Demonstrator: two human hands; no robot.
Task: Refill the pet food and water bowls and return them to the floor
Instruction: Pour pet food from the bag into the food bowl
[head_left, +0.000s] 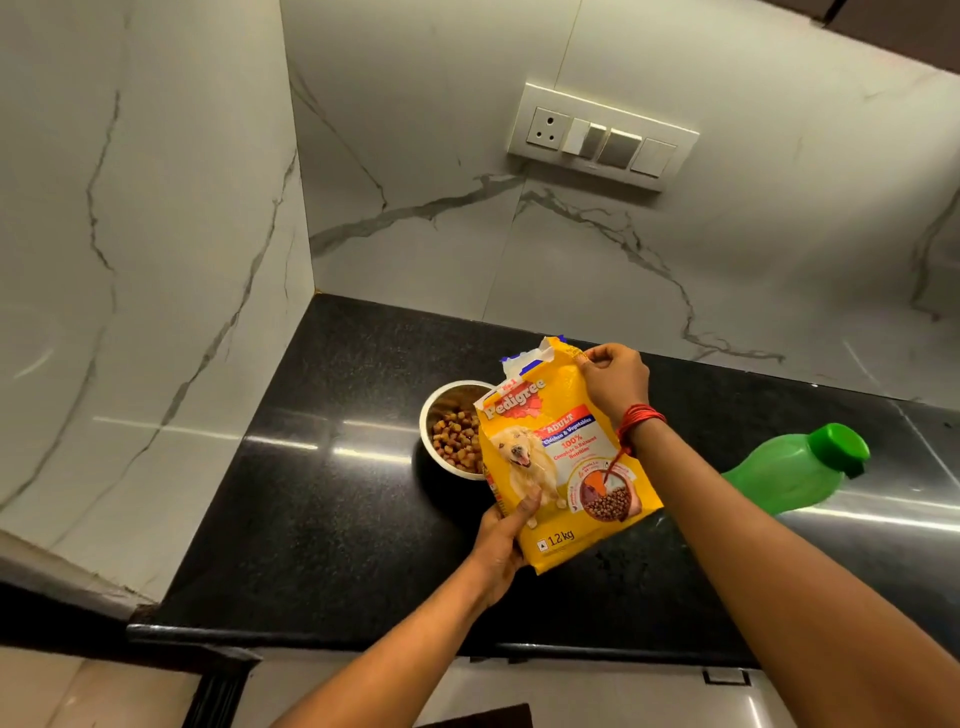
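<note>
Bowl (457, 393) already holds kibble (457, 436), so I judge food done, water and the floor trip left. On the counter (337, 519) the bag (561, 467) is held just right of it, left hand (501, 545) gripping the lower edge, right hand (615, 387) pinching the torn top; the bottle (789, 473) lies farther right. Bare counter opens left of the bowl, and the front edge is near.

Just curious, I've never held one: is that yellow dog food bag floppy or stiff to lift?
Probably floppy: the dog food bag has a crumpled torn top, and the left hand grips its lower edge while the right hand pinches the top. Likely hefty: its label reads 1.2 kg.
</note>
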